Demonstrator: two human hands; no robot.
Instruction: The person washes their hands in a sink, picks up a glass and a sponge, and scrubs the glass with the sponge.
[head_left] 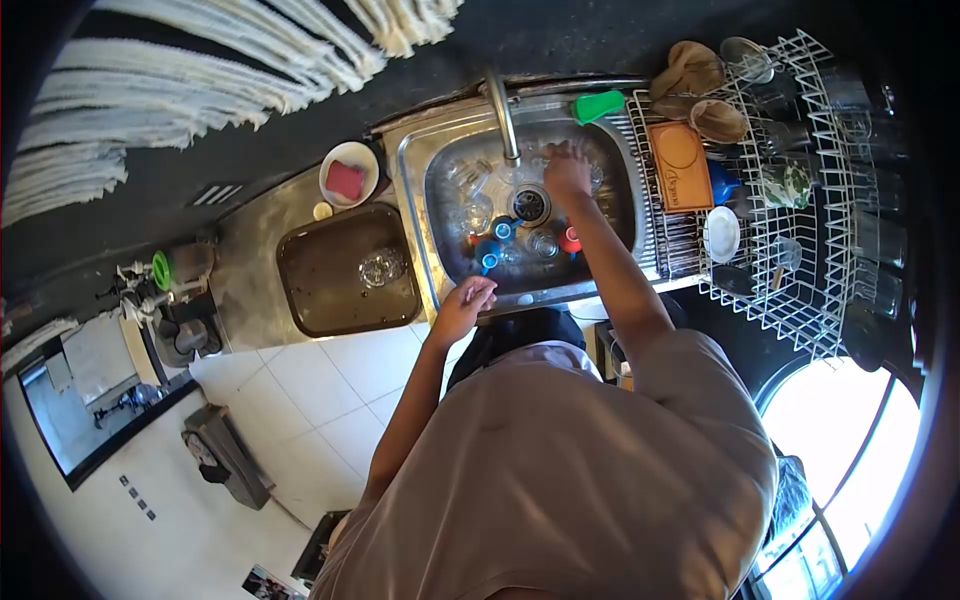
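Observation:
My right hand (567, 172) reaches over the far right part of the steel sink (437, 190), close to a clear glass (597, 178). Its fingers are blurred, and whether they grip anything is unclear. Near the sink's front left edge, my left hand (472, 298) hangs with loosely bent fingers and nothing visible in it. Around the drain (531, 205) lie a blue cup (503, 229), another blue cup (488, 255), a red cup (570, 239) and several clear glasses (477, 212). The faucet (502, 115) extends over the basin.
Left of the sink are a brown tray (300, 290) holding a clear glass piece and a white bowl (332, 165) with a red sponge (345, 181). A green object (598, 106) lies on the back right rim. A white wire dish rack (840, 210) with dishes stands at right.

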